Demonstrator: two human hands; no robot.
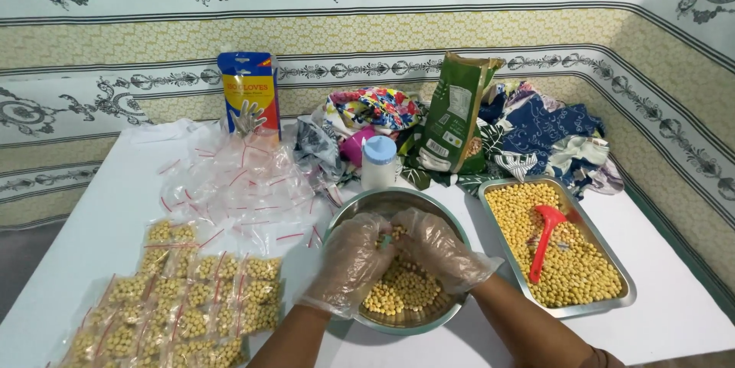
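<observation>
Left hand (354, 261): in a thin clear disposable glove, lower centre of the frame, over the near rim of the steel bowl (444, 215); fingers curled, grip pinched on something small and pale between the fingertips, too small to tell what.
Right hand (436, 249): gloved the same, just beside the left, fingertips meeting it over the bowl; grip curled inward, cannot tell if it holds anything of its own.
Bowl contents: yellow soybeans (406, 291) heaped in the bottom, directly under both hands.
Steel tray (605, 253): right of the bowl, close to it, rectangular, filled with the same yellow beans.
Red scoop (547, 239): lying on the beans in the tray, handle pointing toward the near edge.
Filled bags (184, 299): lower left of the frame, small clear zip bags of beans with red seal strips, laid in overlapping rows on the table (99, 215).
Empty bags (237, 180): loose pile, centre left, beyond the filled ones.
Glove packet (249, 92): blue, yellow and red, upright at the back against the wall.
White bottle (379, 161): pale blue cap, just behind the bowl.
Green pouch (455, 111): opened at the top, leaning on patterned cloth (543, 130) at the back right.
</observation>
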